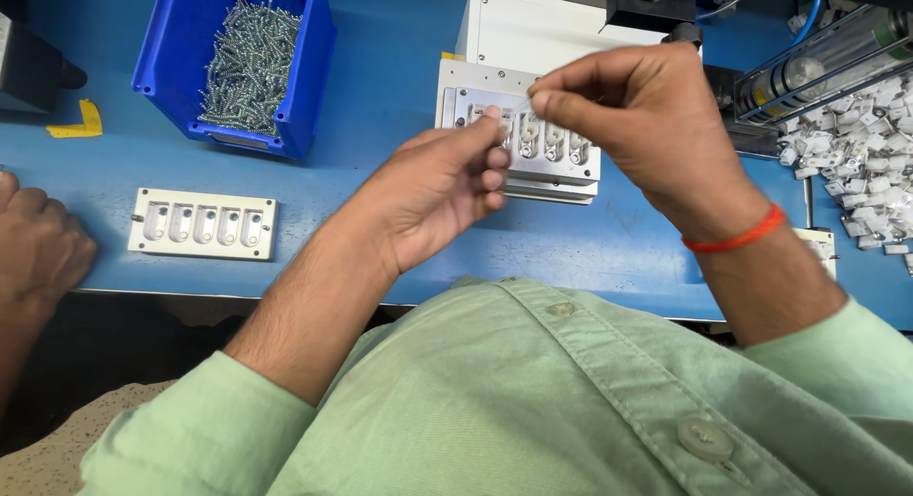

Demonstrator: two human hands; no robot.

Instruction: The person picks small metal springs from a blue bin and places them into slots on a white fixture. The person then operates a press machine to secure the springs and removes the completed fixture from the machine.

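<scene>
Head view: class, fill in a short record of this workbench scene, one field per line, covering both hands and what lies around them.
left hand: raised over the slotted metal jig, fingers curled
right hand: fingertips pinching something small, too small to identify
blue bin: holds silver screws
second jig: lies apart, at left
white plastic parts: heaped at right
another person's hand: at the table's left edge

I'm looking down at a small assembly workshop, a bench station on a production line. The blue counter (pixel 399 87) carries a blue plastic bin (pixel 233 63) heaped with loose screws (pixel 249 63), two pale fixture plates with rows of slots (pixel 203 224) (pixel 533 139), and a pile of small white plastic parts (pixel 861 163) at the right. Machine housings (pixel 542 30) stand along the back edge.
</scene>
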